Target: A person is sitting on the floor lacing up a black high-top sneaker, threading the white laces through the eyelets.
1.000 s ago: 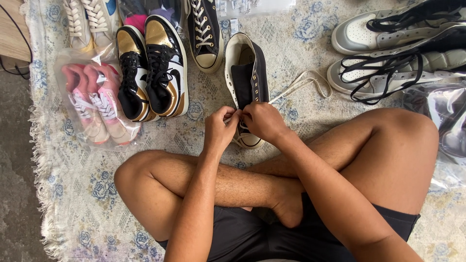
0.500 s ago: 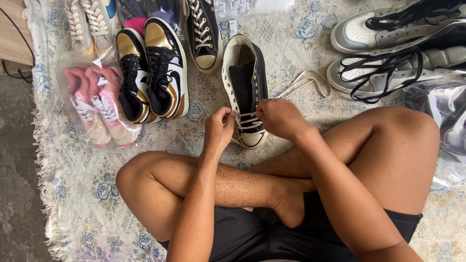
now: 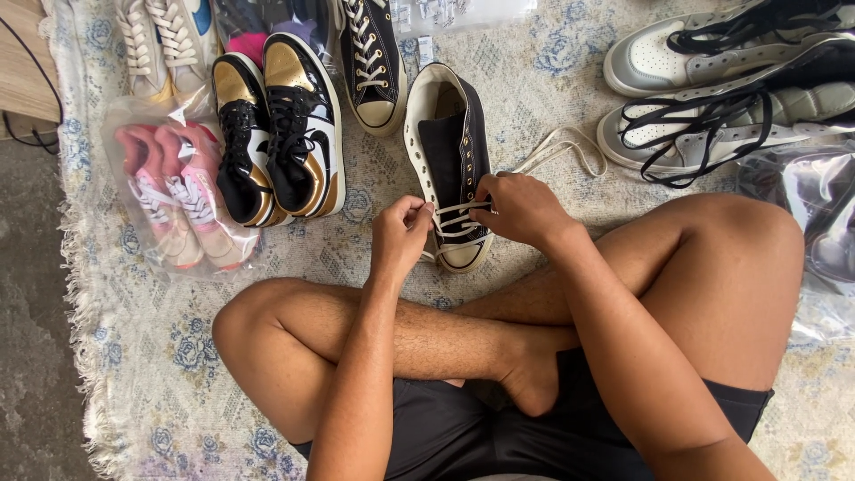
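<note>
A black high-top canvas sneaker [image 3: 452,142] with a cream sole lies on the rug in front of my crossed legs, toe towards me. A cream shoelace [image 3: 558,147] runs through its lower eyelets and loops loose to the right. My left hand [image 3: 401,233] pinches the lace at the sneaker's left edge near the toe. My right hand [image 3: 521,207] grips the lace at the right row of eyelets.
The matching laced black sneaker [image 3: 372,58] stands behind. A black and gold pair [image 3: 283,125] and a bagged pink pair [image 3: 178,191] lie to the left. Grey and white high-tops with black laces [image 3: 712,98] sit at the right, beside a plastic bag [image 3: 824,232].
My right hand has moved right and away from the left hand, drawing the lace through the eyelets. The lower crossings of the lace now show. The left hand has stayed near the toe.
</note>
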